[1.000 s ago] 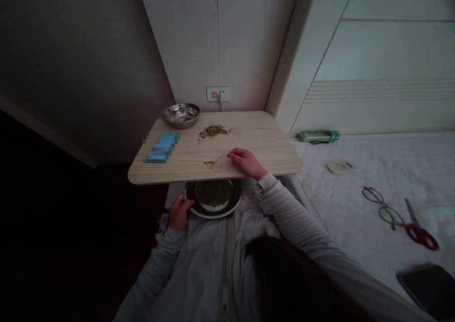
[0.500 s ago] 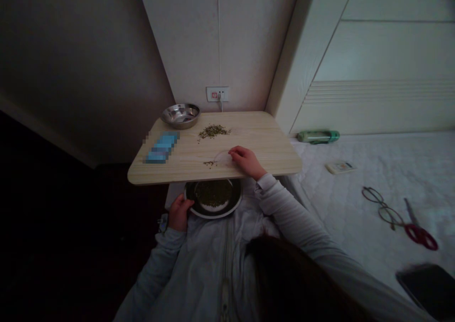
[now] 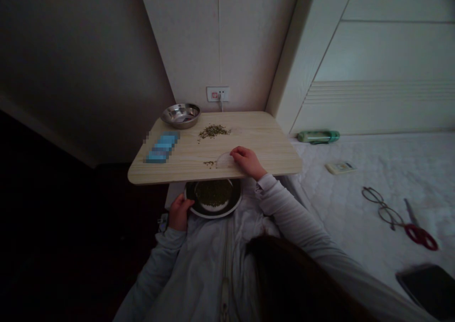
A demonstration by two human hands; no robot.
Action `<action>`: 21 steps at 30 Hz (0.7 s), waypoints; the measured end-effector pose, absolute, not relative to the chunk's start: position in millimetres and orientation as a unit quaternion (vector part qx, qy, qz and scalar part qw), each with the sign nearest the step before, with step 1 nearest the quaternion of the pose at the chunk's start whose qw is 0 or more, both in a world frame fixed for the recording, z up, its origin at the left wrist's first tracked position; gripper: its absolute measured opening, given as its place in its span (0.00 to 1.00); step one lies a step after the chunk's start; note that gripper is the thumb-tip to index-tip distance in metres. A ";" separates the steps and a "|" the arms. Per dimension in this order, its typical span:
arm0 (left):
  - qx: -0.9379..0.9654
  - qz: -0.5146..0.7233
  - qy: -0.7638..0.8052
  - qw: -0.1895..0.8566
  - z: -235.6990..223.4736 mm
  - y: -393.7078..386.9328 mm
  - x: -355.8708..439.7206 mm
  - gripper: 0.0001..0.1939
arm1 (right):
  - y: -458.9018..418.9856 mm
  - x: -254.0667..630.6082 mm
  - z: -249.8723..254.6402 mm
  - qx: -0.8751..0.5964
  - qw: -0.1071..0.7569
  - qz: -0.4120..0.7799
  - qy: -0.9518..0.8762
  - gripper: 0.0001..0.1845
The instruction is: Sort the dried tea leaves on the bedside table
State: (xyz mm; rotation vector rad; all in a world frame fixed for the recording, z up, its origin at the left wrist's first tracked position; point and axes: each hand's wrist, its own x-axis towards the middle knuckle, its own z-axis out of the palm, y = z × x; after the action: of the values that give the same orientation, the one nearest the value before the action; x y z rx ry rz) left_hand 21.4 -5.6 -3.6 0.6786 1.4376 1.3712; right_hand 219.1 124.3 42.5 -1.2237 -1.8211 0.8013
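Note:
My left hand [image 3: 179,211] is closed on the rim of a metal bowl [image 3: 230,212], its thumb over the edge. The bowl sits on my lap, partly under the table edge, with small green grains [image 3: 213,193] inside. Above the table's near part, my right hand [image 3: 246,161] pinches a thin, clear, curved plastic piece [image 3: 224,160]; its exact kind is hard to make out. A few green grains [image 3: 209,163] lie just left of that piece. Farther back on the wooden table [image 3: 263,137] is a larger scattered heap of green grains [image 3: 213,131].
At the table's back left stands a shiny steel bowl [image 3: 181,116], with a blurred blue phone-like object [image 3: 162,147] in front. On the white bedding at right lie a green bottle [image 3: 318,137], a small pale box [image 3: 340,167], glasses [image 3: 390,215], red-handled scissors [image 3: 421,236] and a dark flat object [image 3: 428,286].
My right hand and the clear piece have shifted very slightly to the right, away from the few near grains. My left hand and the bowl stay where they were.

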 end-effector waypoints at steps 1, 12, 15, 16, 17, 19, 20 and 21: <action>0.279 0.567 0.595 0.497 -3.5 -5.6 21.4 0.07 | 124.2 219.1 42.4 -0.480 0.392 0.317 -0.717 0.13; 0.273 0.571 0.590 0.502 -1.2 -6.0 22.8 0.07 | 124.4 219.1 41.8 -0.464 0.388 0.338 -0.721 0.12; 0.271 0.571 0.588 0.505 -3.3 -6.0 22.3 0.07 | 123.9 218.9 42.3 -0.467 0.379 0.342 -0.722 0.12; 0.270 0.571 0.588 0.505 -3.5 -5.9 22.3 0.07 | 123.5 219.0 42.8 -0.466 0.375 0.344 -0.724 0.12; 0.269 0.572 0.586 0.506 -3.3 -5.9 22.5 0.07 | 123.0 219.1 43.3 -0.464 0.371 0.346 -0.726 0.12; 0.267 0.574 0.585 0.508 -2.2 -5.8 23.1 0.08 | 121.9 219.4 44.8 -0.458 0.364 0.350 -0.731 0.11; 0.265 0.574 0.585 0.508 -1.6 -5.8 23.4 0.08 | 121.4 219.5 45.5 -0.456 0.361 0.351 -0.734 0.11; 0.264 0.573 0.587 0.508 -1.1 -5.8 23.6 0.08 | 120.9 219.7 46.2 -0.454 0.359 0.350 -0.737 0.11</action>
State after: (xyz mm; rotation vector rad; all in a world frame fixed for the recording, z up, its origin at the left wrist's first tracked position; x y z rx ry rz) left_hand 23.6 -5.8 -1.1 0.6372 1.4143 1.3812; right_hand 219.7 120.9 46.2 -1.1713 -1.9000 0.9040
